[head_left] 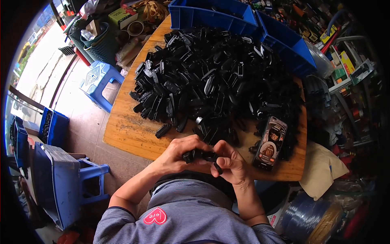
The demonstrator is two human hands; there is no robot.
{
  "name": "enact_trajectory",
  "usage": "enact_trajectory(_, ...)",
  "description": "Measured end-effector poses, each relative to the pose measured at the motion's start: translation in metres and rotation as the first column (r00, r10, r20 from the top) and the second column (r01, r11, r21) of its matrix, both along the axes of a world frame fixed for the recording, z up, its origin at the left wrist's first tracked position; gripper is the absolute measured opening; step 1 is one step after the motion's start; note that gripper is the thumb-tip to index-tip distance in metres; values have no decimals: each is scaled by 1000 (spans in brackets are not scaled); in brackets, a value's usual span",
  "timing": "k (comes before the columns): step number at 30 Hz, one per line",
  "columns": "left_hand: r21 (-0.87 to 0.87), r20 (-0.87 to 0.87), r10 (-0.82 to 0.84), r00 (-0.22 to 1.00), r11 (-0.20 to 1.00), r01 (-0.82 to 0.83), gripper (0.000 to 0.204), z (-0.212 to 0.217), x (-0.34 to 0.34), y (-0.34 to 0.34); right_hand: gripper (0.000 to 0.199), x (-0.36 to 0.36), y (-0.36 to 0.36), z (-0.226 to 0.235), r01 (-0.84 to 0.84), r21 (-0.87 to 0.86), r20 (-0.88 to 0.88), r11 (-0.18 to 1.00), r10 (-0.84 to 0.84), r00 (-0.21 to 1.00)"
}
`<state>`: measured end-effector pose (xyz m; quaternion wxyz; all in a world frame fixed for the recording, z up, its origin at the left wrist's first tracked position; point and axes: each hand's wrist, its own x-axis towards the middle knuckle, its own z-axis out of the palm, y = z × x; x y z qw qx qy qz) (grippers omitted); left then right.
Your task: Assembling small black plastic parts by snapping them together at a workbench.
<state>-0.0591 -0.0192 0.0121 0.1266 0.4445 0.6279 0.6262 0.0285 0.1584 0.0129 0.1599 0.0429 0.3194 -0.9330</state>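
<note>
Being held in front of a grey-and-navy striped shirt (191, 211) marked with a red heart-shaped patch (155, 216), a small, elongated black piece (199, 155), apparently plastic, is spanned by both bare hands. Its left end is gripped by the bare left hand (181, 153), whose fingers are curled over it from above. Its right end is pinched by the bare right hand (231, 164), with thumb and fingers drawn together around it and a black tip left exposed between them. Whether one part or several are held cannot be told, since much is covered by the fingers.

The piece is positioned at the near edge of an orange-brown wooden table (126, 136). To the right of the right hand, a black smartphone with a lit screen (270, 142) is set on the tabletop. Beyond both hands, a broad heap of glossy black plastic pieces (203, 81) is spread across the table, and a short silver cylindrical object (199, 120) is seen at its near side. Farthest away, the heap is bordered by two blue rectangular plastic bins (213, 21), set side by side at an angle.
</note>
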Motion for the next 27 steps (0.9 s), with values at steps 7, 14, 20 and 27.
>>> enact_trajectory(7, -24, 27, 1, 1000, 1000, 0, 29, 9, 9, -6, 41, 10, -10, 7, 42, 58, 25, 997, -43, 999)
enact_trajectory(14, -129, 147, 115, 982, 987, -97, 32, 11, 12, -8, 37, 8, -16, 16, 123, 325, -124, 938, -87, 988)
enact_trajectory(20, -151, 564, 68, 823, 988, 22, 41, 8, 8, 0, 25, -8, -8, 7, 552, 699, -593, 454, -64, 803)
enact_trajectory(27, -300, 291, 163, 943, 951, -72, 39, 13, 1, -12, 35, -15, -10, 18, 695, 716, -698, 67, 53, 714)
